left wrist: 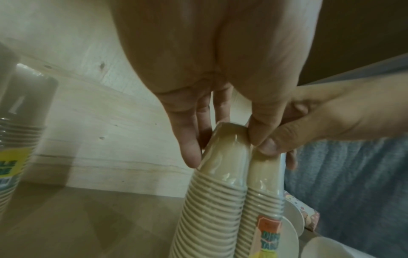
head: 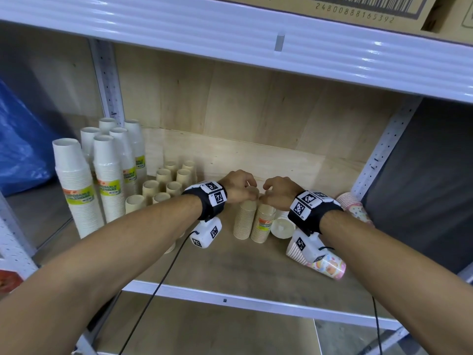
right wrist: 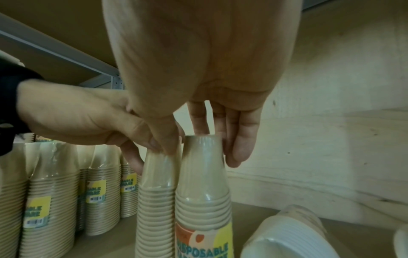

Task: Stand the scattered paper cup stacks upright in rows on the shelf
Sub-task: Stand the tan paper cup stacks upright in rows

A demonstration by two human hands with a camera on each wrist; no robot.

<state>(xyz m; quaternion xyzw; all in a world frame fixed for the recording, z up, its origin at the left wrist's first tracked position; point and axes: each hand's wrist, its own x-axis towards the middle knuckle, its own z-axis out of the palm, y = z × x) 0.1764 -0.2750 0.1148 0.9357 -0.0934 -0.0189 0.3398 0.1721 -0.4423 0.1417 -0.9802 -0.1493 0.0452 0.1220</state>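
A wooden shelf (head: 230,267) holds tall white cup stacks (head: 76,185) and shorter tan cup stacks (head: 166,185) standing in rows at the left, their lower parts partly hidden behind the left forearm. At the middle, two tan stacks stand upright and touching: the left hand (head: 239,187) pinches the top of the left stack (head: 245,219) between fingers and thumb, and the right hand (head: 279,192) pinches the top of the right stack (head: 263,224) the same way. At the right, a white stack (head: 281,226) and two patterned stacks (head: 330,267) lie on their sides, largely covered by the right wrist.
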